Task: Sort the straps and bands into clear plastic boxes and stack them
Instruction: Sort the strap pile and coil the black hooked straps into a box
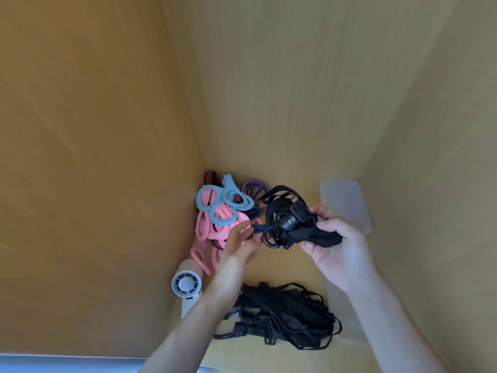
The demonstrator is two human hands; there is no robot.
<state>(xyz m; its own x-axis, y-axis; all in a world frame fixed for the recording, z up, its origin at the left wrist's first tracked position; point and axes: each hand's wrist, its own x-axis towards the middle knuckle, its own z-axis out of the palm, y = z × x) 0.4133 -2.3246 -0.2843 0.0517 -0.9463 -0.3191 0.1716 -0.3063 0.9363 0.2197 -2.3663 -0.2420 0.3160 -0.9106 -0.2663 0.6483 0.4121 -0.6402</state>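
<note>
Landmark: white fan [186,285], lying at the foot of the left wall.
Right hand [338,238]: fingers and thumb curled round a black strap bundle [287,224], held up, beyond the fan and to its right.
Left hand [236,243]: just beyond the fan, fingertips at the edge of the coloured bands [215,211]. Motion blur hides whether it pinches anything, so I cannot tell.
Key relation: the clear plastic box [347,203] lies farther right of the fan than the bundle, directly behind the right hand. That hand is much the nearer of the two to it.
Bundle axis: runs roughly crosswise. The looped end points towards the fan's side and the gripped tail towards the box.
Bundle appearance: matt black webbing, tangled loops, with a round buckle-like fitting at its middle.
Coloured bands: pink and pale blue rings with purple and dark elastic, heaped in the corner just beyond the fan.
Loose black straps [282,319]: a flat heap to the right of the fan, nearer the person.
Judged next step: carry the bundle rightward into the box.
</note>
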